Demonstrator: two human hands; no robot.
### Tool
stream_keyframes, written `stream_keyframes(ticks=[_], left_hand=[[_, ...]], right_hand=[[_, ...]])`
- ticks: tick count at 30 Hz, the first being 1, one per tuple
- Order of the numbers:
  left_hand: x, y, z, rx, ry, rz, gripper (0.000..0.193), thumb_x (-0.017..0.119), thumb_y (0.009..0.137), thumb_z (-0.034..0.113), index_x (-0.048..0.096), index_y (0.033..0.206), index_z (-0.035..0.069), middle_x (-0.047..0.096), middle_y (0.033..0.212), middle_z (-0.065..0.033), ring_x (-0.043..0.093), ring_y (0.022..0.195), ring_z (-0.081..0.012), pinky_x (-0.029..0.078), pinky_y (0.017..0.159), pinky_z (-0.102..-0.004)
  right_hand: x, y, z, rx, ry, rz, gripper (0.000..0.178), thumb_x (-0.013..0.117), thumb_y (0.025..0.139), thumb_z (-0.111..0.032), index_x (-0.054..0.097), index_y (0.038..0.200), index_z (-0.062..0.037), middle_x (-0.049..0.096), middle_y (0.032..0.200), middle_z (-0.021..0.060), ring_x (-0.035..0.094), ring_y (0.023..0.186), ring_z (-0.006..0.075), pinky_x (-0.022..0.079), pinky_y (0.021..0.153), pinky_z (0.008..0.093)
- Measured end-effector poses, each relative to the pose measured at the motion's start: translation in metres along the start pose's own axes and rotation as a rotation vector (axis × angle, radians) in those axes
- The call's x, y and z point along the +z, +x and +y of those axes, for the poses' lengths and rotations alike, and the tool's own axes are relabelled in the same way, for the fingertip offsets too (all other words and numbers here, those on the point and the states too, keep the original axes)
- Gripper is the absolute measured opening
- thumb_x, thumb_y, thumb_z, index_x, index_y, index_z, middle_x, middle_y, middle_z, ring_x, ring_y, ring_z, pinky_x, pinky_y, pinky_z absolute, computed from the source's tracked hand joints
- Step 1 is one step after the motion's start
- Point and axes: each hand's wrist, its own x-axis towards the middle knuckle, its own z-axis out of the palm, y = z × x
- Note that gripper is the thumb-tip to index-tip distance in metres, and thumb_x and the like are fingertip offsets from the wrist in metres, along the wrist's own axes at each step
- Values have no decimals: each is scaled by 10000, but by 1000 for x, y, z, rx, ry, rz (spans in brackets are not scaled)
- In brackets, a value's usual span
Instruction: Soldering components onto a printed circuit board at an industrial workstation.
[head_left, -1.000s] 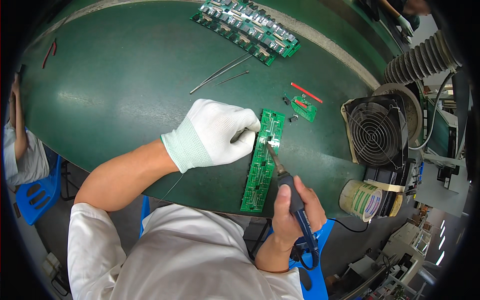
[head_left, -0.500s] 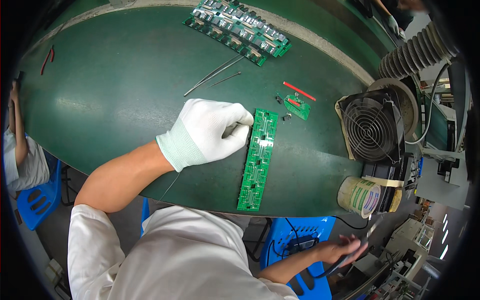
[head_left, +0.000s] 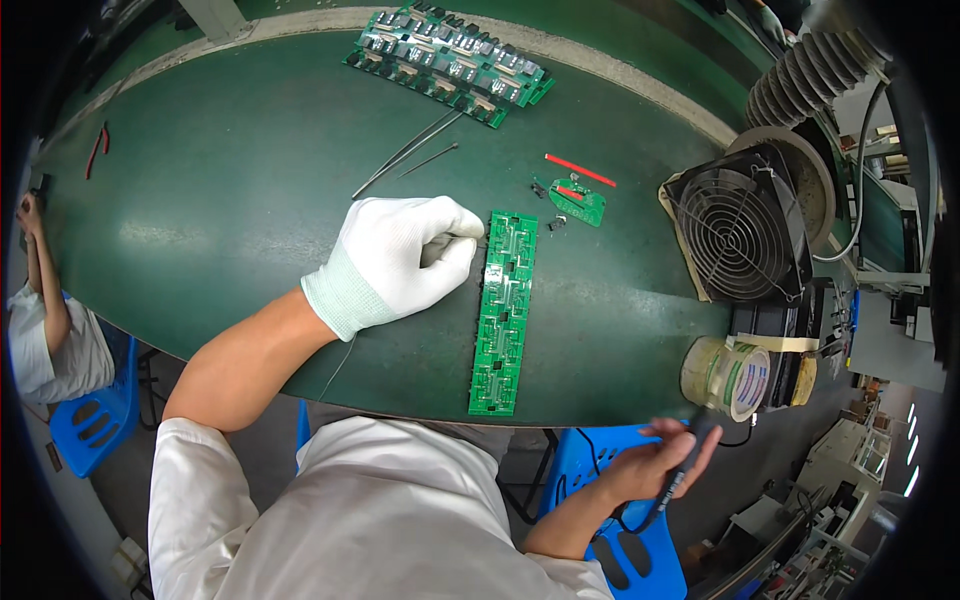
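Observation:
My left hand, in a white knit glove, is closed in a pinch at the upper left edge of a long green circuit board. A thin solder wire trails from below its cuff, and a short bit shows at the fingertips. The board lies flat, its long side running away from me. My bare right hand is wrapped round the black handle of a soldering iron, beyond the table's front edge at the lower right. The iron's tip is hard to make out against the tape roll.
Stacked circuit boards lie at the back, cable ties before them. A small green board and a red strip lie right of centre. A fan, duct and tape roll stand right. Red-handled pliers lie far left; a co-worker sits beyond.
My right hand has come up with the soldering iron toward the tape roll. The view has shifted slightly; my left hand stays by the board's upper left edge.

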Motion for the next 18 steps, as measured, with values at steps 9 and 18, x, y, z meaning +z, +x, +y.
stream_keyframes(ticks=[9, 18], left_hand=[[-2, -1, -1, -7, 31, -6, 133, 671, 731, 11, 704, 854, 50, 603, 621, 12, 470, 476, -117, 382, 471, -259], [-4, 0, 2, -17, 48, -18, 127, 671, 737, 10, 702, 853, 51, 591, 613, 13, 467, 481, -123, 385, 478, -266]], right_hand=[[40, -40, -31, -148, 73, -735, 772, 754, 798, -2, 382, 1473, -37, 681, 1187, 230, 702, 944, 317, 583, 825, 374], [60, -48, -38, -217, 2, -871, 951, 864, 676, 0, 371, 1487, -48, 614, 1322, 240, 666, 1122, 352, 553, 920, 394]])
